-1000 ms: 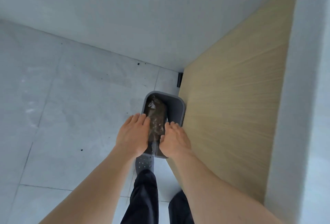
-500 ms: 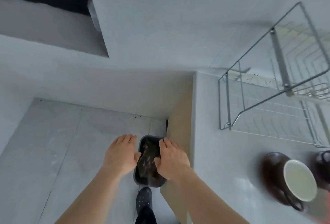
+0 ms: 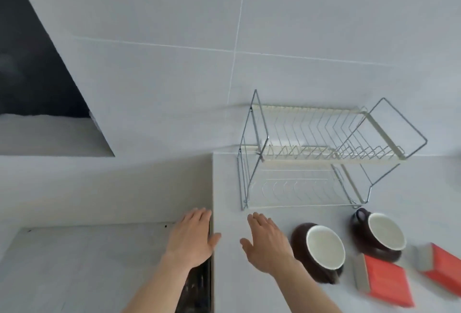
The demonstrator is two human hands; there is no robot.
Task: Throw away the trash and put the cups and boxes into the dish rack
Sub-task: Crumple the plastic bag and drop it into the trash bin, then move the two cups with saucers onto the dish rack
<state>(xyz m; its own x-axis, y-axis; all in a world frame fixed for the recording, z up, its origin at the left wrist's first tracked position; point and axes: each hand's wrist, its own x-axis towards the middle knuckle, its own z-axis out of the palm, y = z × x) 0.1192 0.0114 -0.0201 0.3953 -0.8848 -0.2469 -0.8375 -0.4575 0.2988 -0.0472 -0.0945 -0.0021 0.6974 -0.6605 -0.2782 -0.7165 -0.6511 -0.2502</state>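
Observation:
A two-tier wire dish rack (image 3: 321, 158) stands at the back of the pale counter (image 3: 229, 275), with nothing in it. In front of it sit two brown cups with white insides, one (image 3: 324, 250) nearer me and one (image 3: 385, 231) to its right. Two red boxes lie at the right, one (image 3: 385, 280) close and one (image 3: 444, 267) at the frame edge. My left hand (image 3: 193, 237) is open and empty over the counter's left edge. Just left of the near cup, my right hand (image 3: 268, 241) hovers open and empty above the counter.
A dark bin with a bag of trash (image 3: 198, 285) shows as a sliver below my left forearm, against the counter's side. The grey tiled floor (image 3: 74, 270) lies to the left. A tiled wall (image 3: 224, 38) rises behind the rack.
My view has swung up and right from the bin to the counter. Both hands have lifted off the trash bag and now hover open at counter height.

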